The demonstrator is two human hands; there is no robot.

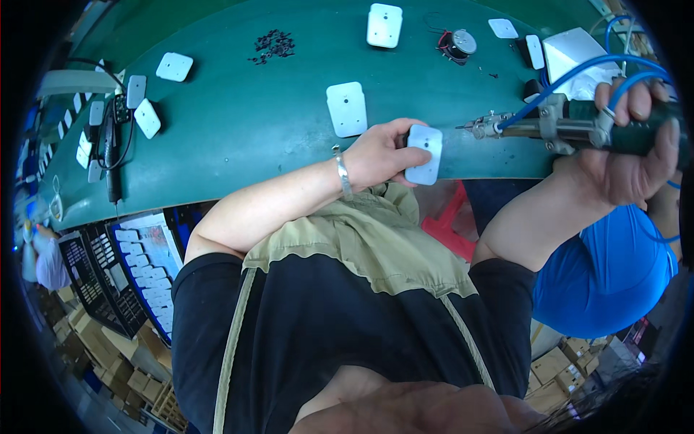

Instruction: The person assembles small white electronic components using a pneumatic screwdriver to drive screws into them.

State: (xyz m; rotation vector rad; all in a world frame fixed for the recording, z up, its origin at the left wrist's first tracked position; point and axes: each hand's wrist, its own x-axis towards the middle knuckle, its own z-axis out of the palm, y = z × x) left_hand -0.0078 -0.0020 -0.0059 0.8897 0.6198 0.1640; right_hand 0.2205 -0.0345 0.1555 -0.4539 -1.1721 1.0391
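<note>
My left hand [377,155] rests at the table's near edge, its thumb on top of a small white rectangular plastic case [428,142] with rounded corners and a dark hole. To the right, the fingers of my right hand [629,173] wrap round the dark green body of a power screwdriver [531,129] lying level, with metal clamps and blue hoses. Its thin tip points left and stays apart from the case. A second white case [347,108] lies just beyond my left hand.
Small black screws [275,46] lie heaped on the green table [238,108]. More white cases [384,26] are scattered around, with a round metal part [458,45] at the back. A black pen-shaped tool [112,148] with a cable lies left. Beside me sits a person in blue [607,275].
</note>
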